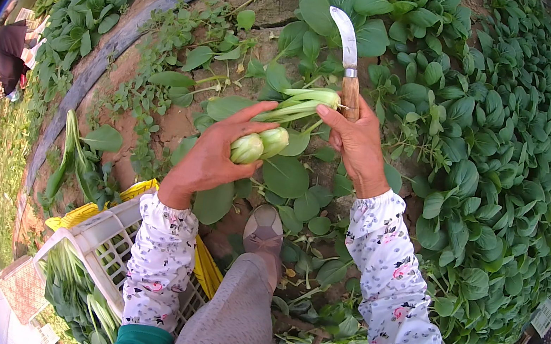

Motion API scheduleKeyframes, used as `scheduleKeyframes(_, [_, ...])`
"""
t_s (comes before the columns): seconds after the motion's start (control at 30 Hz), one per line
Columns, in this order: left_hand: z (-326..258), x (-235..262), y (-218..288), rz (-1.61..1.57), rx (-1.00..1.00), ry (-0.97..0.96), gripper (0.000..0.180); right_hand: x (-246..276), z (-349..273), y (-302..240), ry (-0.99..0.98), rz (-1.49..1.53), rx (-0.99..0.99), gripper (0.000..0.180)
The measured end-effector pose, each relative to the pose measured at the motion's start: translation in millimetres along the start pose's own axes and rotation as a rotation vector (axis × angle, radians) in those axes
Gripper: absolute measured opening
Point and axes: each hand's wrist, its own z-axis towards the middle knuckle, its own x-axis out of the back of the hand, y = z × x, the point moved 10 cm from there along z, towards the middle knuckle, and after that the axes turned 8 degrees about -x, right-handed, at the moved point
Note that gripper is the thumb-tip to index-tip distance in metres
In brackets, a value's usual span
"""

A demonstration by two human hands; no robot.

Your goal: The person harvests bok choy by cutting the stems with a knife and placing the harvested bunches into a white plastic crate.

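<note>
My left hand [211, 152] is closed around two bok choy [261, 146], their pale cut bases facing me. My right hand [360, 142] grips the wooden handle of a curved knife [350, 94], its blade pointing up and away. The right thumb rests at the pale base of another bok choy [311, 102], which lies across between my hands, its stalks reaching the left fingers. How the right fingers wrap the handle is partly hidden. Broad green leaves hang below the bunch.
A white plastic crate [89, 233] with cut greens inside stands at the lower left, beside yellow material [208, 265]. A dense bed of bok choy [481, 181] covers the right. A dark hose [90, 80] curves along the left. Another person [8, 54] is at the far left.
</note>
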Motion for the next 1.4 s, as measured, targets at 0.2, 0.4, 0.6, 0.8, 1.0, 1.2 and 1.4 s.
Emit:
scheduleKeyframes(0.2, [19.9,-16.4,25.6,-0.205,-0.071,-0.072,0.061,-0.9,-44.5,-7.2,-0.029,-0.269,0.067,0.043])
scheduleKeyframes(0.4, [35.8,-75.1,-22.1,-0.348,0.169,-0.315,0.057,18.7,-53.0,17.9,-0.047,-0.164,-0.162,0.035])
scheduleKeyframes(0.6, [58.2,-75.7,-25.4,0.162,0.120,-0.575,0.039,59.5,-32.1,20.6,-0.143,-0.088,-0.192,0.029])
scheduleKeyframes(0.8, [138.0,-100.0,3.2,0.978,-0.433,-0.368,0.028,116.8,5.4,34.7,0.393,-0.273,-0.131,0.034])
scheduleKeyframes(1.0, [209.0,-70.1,-48.9,1.328,-0.143,-0.470,0.026,106.7,55.9,34.6,0.389,-0.349,-0.026,0.038])
scheduleKeyframes(1.2, [187.3,-10.4,-94.7,1.194,-0.007,-0.300,0.027,114.4,106.9,44.1,0.432,-0.521,-0.037,0.042])
scheduleKeyframes(1.4, [161.7,-6.0,-113.7,1.045,-0.028,-0.222,0.029,96.8,132.0,61.5,0.350,-0.433,-0.111,0.042])
